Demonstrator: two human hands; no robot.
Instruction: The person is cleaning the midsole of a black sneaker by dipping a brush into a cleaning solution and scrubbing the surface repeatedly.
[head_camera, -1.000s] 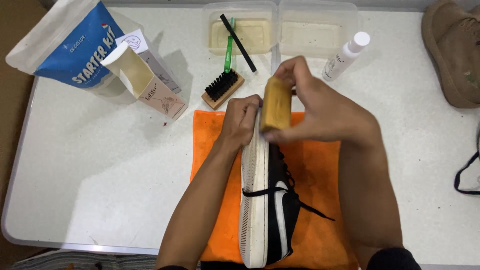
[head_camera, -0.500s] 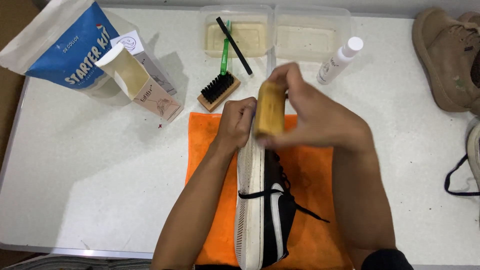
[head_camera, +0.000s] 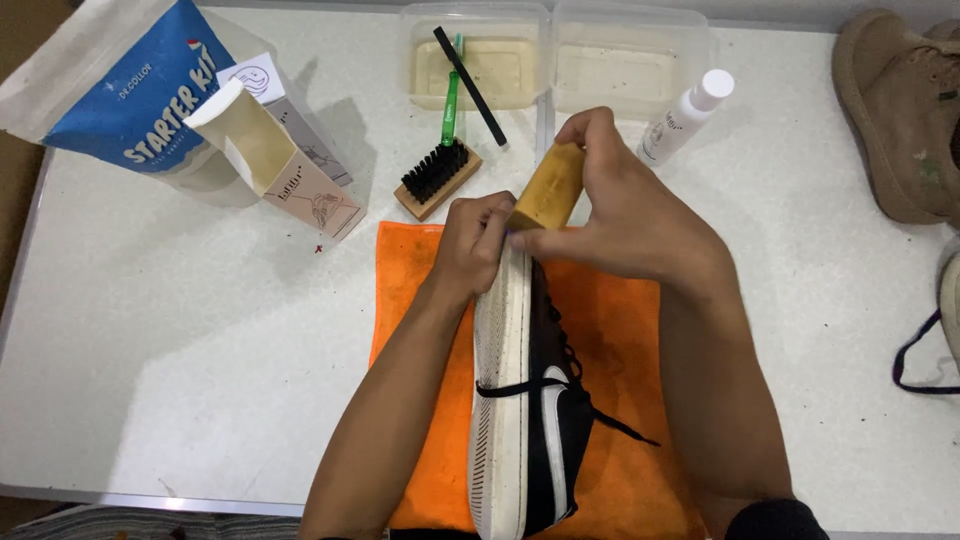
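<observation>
A black sneaker (head_camera: 545, 430) with a white sole lies on its side on an orange cloth (head_camera: 625, 350), toe pointing away from me. My left hand (head_camera: 472, 245) grips the toe end of the sneaker. My right hand (head_camera: 625, 215) is closed around a wooden-backed brush (head_camera: 548, 188), which is pressed against the toe edge of the white sole.
A small black-bristle brush (head_camera: 436, 178) lies beyond the cloth. Two clear tubs (head_camera: 478, 68) (head_camera: 630, 65) stand at the back, one with a green toothbrush and a black stick. A white bottle (head_camera: 688, 115), an open carton (head_camera: 275, 160), a blue pouch (head_camera: 135, 95) and a tan boot (head_camera: 900, 110) surround them.
My right hand has tilted the wooden brush and shifted it slightly along the toe of the sole. The left hand keeps its hold on the sneaker.
</observation>
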